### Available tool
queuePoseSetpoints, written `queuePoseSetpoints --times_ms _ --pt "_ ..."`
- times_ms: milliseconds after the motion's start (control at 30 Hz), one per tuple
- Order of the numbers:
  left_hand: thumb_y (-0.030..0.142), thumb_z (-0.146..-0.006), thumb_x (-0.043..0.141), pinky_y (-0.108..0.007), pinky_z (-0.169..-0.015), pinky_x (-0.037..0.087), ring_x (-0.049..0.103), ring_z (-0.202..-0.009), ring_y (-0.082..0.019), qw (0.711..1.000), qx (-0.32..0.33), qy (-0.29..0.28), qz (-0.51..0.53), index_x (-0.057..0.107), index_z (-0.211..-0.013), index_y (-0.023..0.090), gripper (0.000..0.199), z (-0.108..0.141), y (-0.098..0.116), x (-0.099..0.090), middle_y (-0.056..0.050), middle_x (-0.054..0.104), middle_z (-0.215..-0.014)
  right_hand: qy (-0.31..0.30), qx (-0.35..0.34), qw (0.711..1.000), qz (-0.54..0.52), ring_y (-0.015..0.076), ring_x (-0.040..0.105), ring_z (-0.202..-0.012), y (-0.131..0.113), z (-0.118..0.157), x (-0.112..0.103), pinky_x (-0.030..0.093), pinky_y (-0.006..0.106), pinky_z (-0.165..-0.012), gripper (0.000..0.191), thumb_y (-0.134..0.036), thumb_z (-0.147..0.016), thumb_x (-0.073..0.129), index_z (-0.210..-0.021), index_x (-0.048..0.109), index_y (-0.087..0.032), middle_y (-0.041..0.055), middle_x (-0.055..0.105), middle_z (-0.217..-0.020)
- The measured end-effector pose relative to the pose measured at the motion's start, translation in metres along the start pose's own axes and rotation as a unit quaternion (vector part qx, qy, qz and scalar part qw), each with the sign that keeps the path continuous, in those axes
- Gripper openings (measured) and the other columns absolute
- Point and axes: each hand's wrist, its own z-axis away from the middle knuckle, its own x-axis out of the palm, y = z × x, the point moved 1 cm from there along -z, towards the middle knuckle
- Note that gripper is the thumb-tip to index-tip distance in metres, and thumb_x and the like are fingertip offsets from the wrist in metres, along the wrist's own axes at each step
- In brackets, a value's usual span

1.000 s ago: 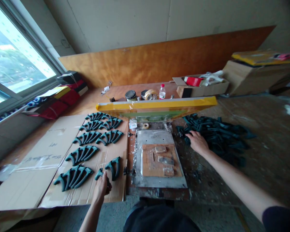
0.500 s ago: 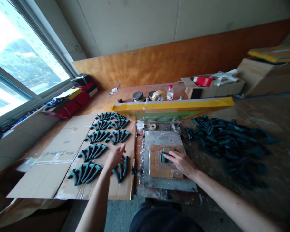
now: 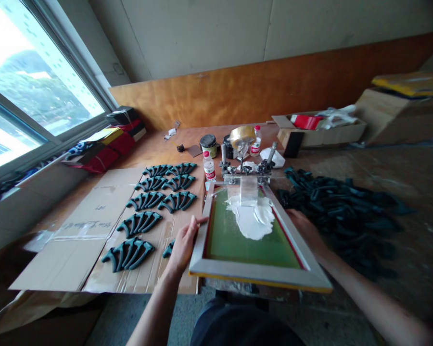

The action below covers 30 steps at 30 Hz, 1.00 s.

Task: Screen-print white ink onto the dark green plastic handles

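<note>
A metal-framed screen with green mesh lies lowered in front of me. White paste is spread on its upper part, beside a pale block at the hinge end. My left hand is at the frame's left edge, its index finger stretched onto the rim and its thumb side against it. My right hand is at the frame's right edge, its fingers mostly hidden. Groups of dark green curved parts lie in rows on cardboard at the left. The jig under the screen is hidden.
A heap of dark green pieces lies at the right. Behind the screen stand a hinge clamp, a red-capped bottle, another bottle and a jar. An open box sits at the back right.
The screen has swung down from its raised position and covers the board and metal plate. My right hand has left the small green part and moved to the frame's right side; my left moved to its left edge.
</note>
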Motion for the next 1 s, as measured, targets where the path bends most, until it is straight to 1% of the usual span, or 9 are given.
queuePoseSetpoints --times_ms 67,133,233,367,533,633,767,867,1000 --pt "0.057 -0.079 0.06 -0.028 -0.07 0.05 0.064 -0.08 -0.022 0.998 -0.053 -0.008 -0.024 0.065 -0.121 0.017 0.058 0.007 -0.041 0.0 -0.005 0.071 -0.081 0.039 0.017 0.999 -0.021 0.0225 0.062 -0.092 0.007 -0.023 -0.013 0.053 0.034 -0.083 0.033 -0.028 -0.095 0.043 -0.113 0.067 -0.014 0.0117 0.066 -0.104" --pt "0.051 -0.075 0.065 -0.028 -0.066 0.049 0.063 -0.073 -0.021 0.996 -0.081 0.007 -0.045 0.057 -0.131 0.019 0.065 0.007 -0.072 0.005 -0.002 0.067 -0.073 0.062 -0.004 0.997 -0.035 0.0255 0.058 -0.104 -0.006 -0.051 -0.018 0.049 0.037 -0.09 0.038 -0.031 -0.09 0.055 -0.123 0.059 -0.014 0.0135 0.06 -0.116" --pt "0.044 -0.073 0.067 -0.026 -0.066 0.047 0.062 -0.07 -0.019 0.99 -0.107 0.043 -0.077 0.057 -0.131 0.021 0.063 0.0 -0.093 0.011 0.001 0.064 -0.068 0.005 -0.073 0.997 0.001 0.0287 0.052 -0.111 -0.047 -0.083 -0.01 0.044 0.039 -0.095 0.048 -0.027 -0.077 0.07 -0.121 0.057 -0.014 0.0142 0.056 -0.119" --pt "0.039 -0.073 0.067 -0.026 -0.069 0.046 0.063 -0.073 -0.02 0.986 -0.13 0.057 -0.081 0.062 -0.124 0.024 0.053 -0.004 -0.095 0.011 0.002 0.065 -0.071 -0.132 -0.11 0.985 0.02 0.0219 0.055 -0.089 -0.082 -0.07 0.01 0.044 0.03 -0.078 0.012 -0.01 -0.079 0.059 -0.088 0.061 -0.019 0.0067 0.063 -0.089" --pt "0.038 -0.073 0.066 -0.025 -0.072 0.046 0.064 -0.077 -0.02 0.986 -0.114 0.05 -0.111 0.065 -0.118 0.025 0.046 -0.003 -0.095 0.008 0.001 0.068 -0.075 -0.181 -0.251 0.95 -0.038 0.0198 0.055 -0.085 -0.072 -0.017 -0.003 0.041 0.03 -0.075 0.026 -0.001 -0.08 0.042 -0.084 0.062 -0.019 0.006 0.063 -0.085" --pt "0.037 -0.073 0.067 -0.026 -0.074 0.046 0.065 -0.079 -0.021 0.985 -0.118 0.062 -0.105 0.067 -0.115 0.024 0.044 -0.002 -0.095 0.009 0.0 0.068 -0.075 -0.226 -0.3 0.924 -0.068 0.0191 0.055 -0.082 -0.067 -0.017 -0.017 0.041 0.03 -0.075 0.023 -0.003 -0.076 0.047 -0.079 0.062 -0.021 0.0035 0.062 -0.08" --pt "0.038 -0.073 0.068 -0.027 -0.072 0.047 0.065 -0.076 -0.021 0.988 -0.13 0.057 -0.068 0.066 -0.116 0.022 0.046 -0.002 -0.094 0.009 -0.001 0.068 -0.074 -0.152 -0.248 0.955 -0.064 0.0206 0.055 -0.083 -0.072 -0.025 -0.01 0.042 0.033 -0.076 0.023 -0.005 -0.078 0.048 -0.081 0.065 -0.02 0.0043 0.064 -0.08" --pt "0.041 -0.071 0.069 -0.027 -0.069 0.048 0.065 -0.074 -0.021 0.99 -0.126 0.043 -0.046 0.065 -0.117 0.021 0.05 -0.002 -0.095 0.009 -0.002 0.069 -0.075 -0.071 -0.269 0.959 -0.063 0.0226 0.057 -0.093 -0.074 -0.004 0.002 0.045 0.036 -0.082 0.034 -0.003 -0.078 0.043 -0.095 0.068 -0.018 0.009 0.066 -0.092" --pt "0.044 -0.07 0.07 -0.025 -0.062 0.047 0.064 -0.071 -0.02 0.991 -0.124 0.036 -0.033 0.064 -0.119 0.021 0.055 -0.001 -0.093 0.009 -0.003 0.069 -0.075 -0.11 -0.287 0.948 -0.083 0.0219 0.058 -0.091 -0.071 0.009 0.0 0.046 0.037 -0.085 0.029 -0.008 -0.082 0.046 -0.097 0.068 -0.019 0.0082 0.067 -0.091"
